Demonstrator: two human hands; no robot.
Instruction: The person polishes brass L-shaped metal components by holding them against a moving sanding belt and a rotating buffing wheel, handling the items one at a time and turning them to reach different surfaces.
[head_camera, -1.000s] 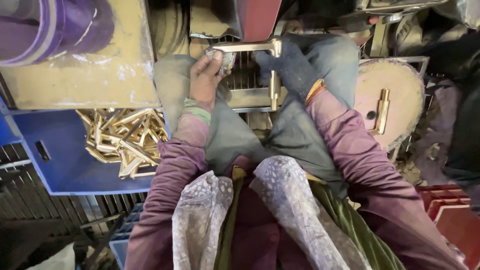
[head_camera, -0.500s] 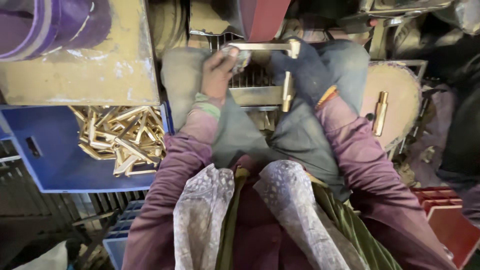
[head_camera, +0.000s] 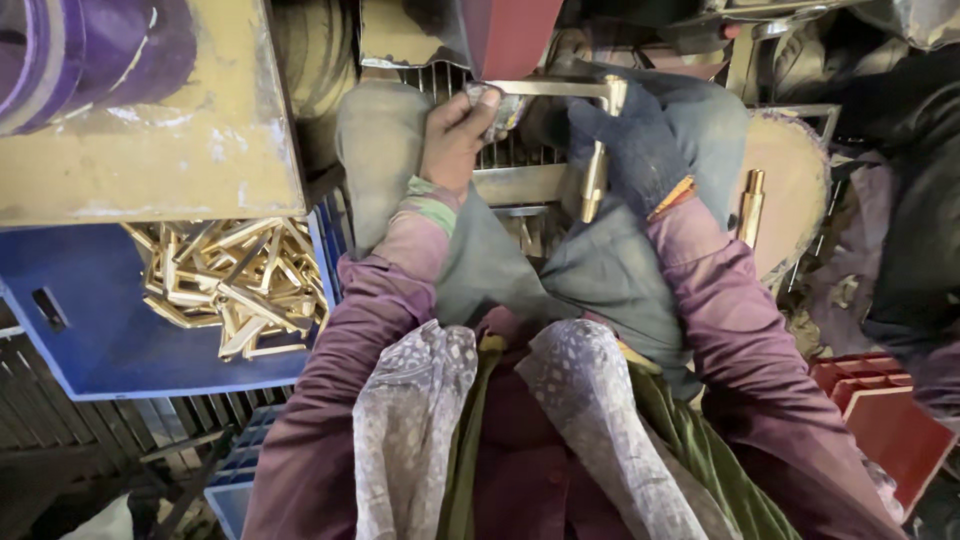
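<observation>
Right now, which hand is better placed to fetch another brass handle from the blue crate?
Left, probably. The left hand grips the far end of the L-shaped brass handle on the same side as the blue crate of brass handles. The gloved right hand is farther away.

The scene was dim and warm-toned, lit softly from above and ahead of the person. The brightest patch was the yellowed board (head_camera: 150, 150), whose pale surface caught a dull sheen without harsh glare. Just below the board, the heap of brass pieces (head_camera: 230, 285) gave small glints. Well to the right of the board, the L-shaped brass handle (head_camera: 590, 130) showed a faint highlight along its bar. Below the board, at the lower left corner, detail sank into deep shadow; the far right was equally murky. Straight edges bowed outward near the borders, a wide-lens distortion. Focus was fair, slightly soft throughout.
</observation>
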